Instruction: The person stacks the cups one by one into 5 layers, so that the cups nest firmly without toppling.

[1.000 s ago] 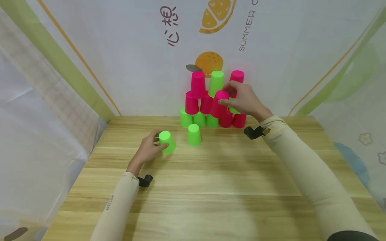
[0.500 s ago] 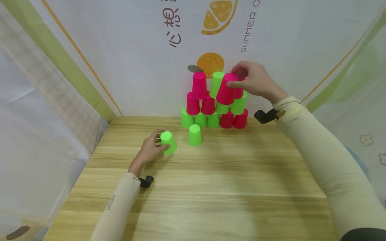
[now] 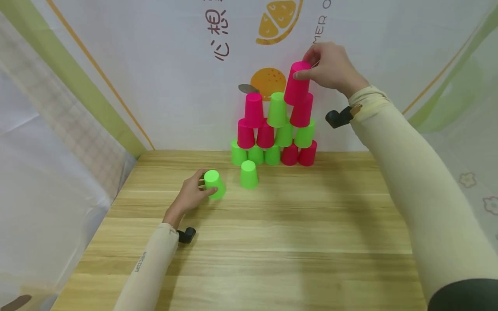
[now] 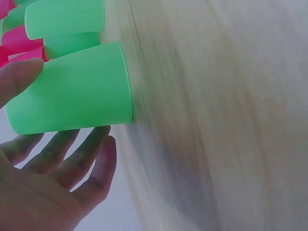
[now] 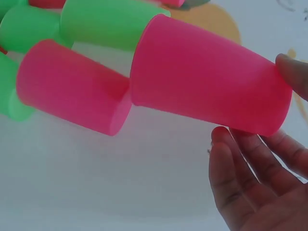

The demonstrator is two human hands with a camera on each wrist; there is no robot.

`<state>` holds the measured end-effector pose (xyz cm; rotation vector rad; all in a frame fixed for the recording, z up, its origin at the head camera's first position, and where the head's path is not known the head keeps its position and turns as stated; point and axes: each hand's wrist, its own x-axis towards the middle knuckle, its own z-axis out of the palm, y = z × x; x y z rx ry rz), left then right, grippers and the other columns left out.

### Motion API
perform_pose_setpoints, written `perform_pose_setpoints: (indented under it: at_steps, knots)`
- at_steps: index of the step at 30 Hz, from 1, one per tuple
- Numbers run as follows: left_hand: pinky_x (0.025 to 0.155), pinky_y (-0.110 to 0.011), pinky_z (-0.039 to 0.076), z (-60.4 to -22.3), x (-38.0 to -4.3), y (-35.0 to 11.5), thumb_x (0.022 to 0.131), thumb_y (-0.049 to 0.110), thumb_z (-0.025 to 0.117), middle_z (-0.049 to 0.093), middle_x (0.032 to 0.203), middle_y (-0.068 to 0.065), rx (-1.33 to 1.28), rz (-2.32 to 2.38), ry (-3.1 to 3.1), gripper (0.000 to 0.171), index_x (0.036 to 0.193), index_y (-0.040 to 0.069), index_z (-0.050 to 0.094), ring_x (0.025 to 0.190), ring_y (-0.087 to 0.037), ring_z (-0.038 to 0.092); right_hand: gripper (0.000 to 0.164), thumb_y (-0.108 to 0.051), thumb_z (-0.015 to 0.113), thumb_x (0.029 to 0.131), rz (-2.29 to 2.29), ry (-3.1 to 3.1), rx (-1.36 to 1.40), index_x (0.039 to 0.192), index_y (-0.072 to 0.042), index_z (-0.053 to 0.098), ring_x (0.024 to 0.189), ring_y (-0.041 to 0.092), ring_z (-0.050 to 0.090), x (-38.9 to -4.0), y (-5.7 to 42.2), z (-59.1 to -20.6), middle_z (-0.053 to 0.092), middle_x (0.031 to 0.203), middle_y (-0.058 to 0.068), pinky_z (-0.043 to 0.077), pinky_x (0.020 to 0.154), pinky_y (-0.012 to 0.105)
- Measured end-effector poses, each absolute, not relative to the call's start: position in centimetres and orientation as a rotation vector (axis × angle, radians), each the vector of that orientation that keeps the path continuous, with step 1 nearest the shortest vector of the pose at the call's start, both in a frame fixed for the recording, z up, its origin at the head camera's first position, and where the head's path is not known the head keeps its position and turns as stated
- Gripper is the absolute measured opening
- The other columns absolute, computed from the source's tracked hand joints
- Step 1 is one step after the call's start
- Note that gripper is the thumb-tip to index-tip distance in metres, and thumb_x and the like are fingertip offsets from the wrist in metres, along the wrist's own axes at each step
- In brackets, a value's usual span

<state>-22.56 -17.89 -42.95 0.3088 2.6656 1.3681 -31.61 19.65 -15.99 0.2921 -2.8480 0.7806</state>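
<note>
My right hand (image 3: 333,68) pinches a pink cup (image 3: 296,88) between thumb and fingers, upside down and slightly tilted. It is raised by the right end of a cup pyramid, overlapping the pink cup (image 3: 301,113) at the top row's right. In the right wrist view the held cup (image 5: 207,77) covers part of a green cup (image 5: 108,21). On the table, my left hand (image 3: 190,193) holds an inverted green cup (image 3: 215,186), thumb on one side and fingers on the other. Another green cup (image 3: 249,175) stands just right of it, inverted and untouched.
The pyramid's lower rows mix green cups (image 3: 304,134) and pink cups (image 3: 246,134). Its top row also has a pink cup (image 3: 254,110) and a green cup (image 3: 277,110). Behind it hangs a printed white cloth (image 3: 175,86). The wooden table (image 3: 272,242) extends toward me.
My right hand has lifted the pink cup from in front of the pyramid's middle rows up to above its top row. The left hand stays on its green cup.
</note>
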Motion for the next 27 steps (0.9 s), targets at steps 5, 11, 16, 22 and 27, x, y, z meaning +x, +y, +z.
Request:
perform_pose_setpoints:
  at_steps: [5, 11, 16, 22, 27]
  knots:
    - [0.106, -0.056, 0.050, -43.0, -22.6, -18.1, 0.094, 0.013, 0.069, 0.045, 0.150, -0.027, 0.329, 1.367, 2.674, 0.065, 0.149, 0.001, 0.037, 0.133, -0.052, 0.050, 0.059, -0.047, 0.065, 0.092, 0.768, -2.862, 0.207, 0.133, -0.005, 0.056, 0.100, 0.018, 0.048, -32.6, 19.3, -15.8, 0.054, 0.103, -0.002, 0.047, 0.080, 0.028]
    - [0.106, -0.057, 0.049, -43.1, -22.4, -18.2, 0.094, 0.014, 0.070, 0.044, 0.151, -0.028, 0.334, 1.360, 2.671, 0.068, 0.151, 0.004, 0.035, 0.133, -0.052, 0.050, 0.063, -0.049, 0.064, 0.092, 0.779, -2.874, 0.126, 0.137, -0.007, 0.055, 0.102, 0.017, 0.048, -33.2, 18.9, -15.9, 0.052, 0.102, -0.007, 0.048, 0.082, 0.028]
    - [0.105, -0.058, 0.050, -43.3, -22.4, -18.5, 0.095, 0.017, 0.070, 0.044, 0.152, -0.025, 0.323, 1.348, 2.664, 0.069, 0.153, 0.006, 0.034, 0.133, -0.051, 0.051, 0.064, -0.050, 0.064, 0.093, 0.785, -2.863, 0.079, 0.140, -0.008, 0.054, 0.105, 0.017, 0.048, -33.4, 18.6, -16.2, 0.051, 0.104, -0.008, 0.048, 0.083, 0.027]
    - [0.103, -0.057, 0.052, -42.8, -22.4, -18.6, 0.094, 0.021, 0.070, 0.048, 0.149, -0.024, 0.346, 1.322, 2.702, 0.069, 0.152, 0.006, 0.037, 0.131, -0.048, 0.054, 0.062, -0.049, 0.063, 0.094, 0.803, -2.842, 0.071, 0.140, -0.009, 0.052, 0.109, 0.019, 0.050, -33.3, 18.2, -16.7, 0.057, 0.123, 0.003, 0.051, 0.087, 0.029]
    - [0.104, -0.054, 0.052, -40.6, -22.3, -18.4, 0.093, 0.026, 0.071, 0.056, 0.143, -0.019, 0.399, 1.323, 2.750, 0.066, 0.149, 0.008, 0.042, 0.131, -0.040, 0.056, 0.064, -0.047, 0.062, 0.095, 0.807, -2.850, 0.068, 0.144, -0.009, 0.046, 0.117, 0.022, 0.052, -33.0, 18.1, -16.8, 0.054, 0.140, 0.011, 0.055, 0.098, 0.036]
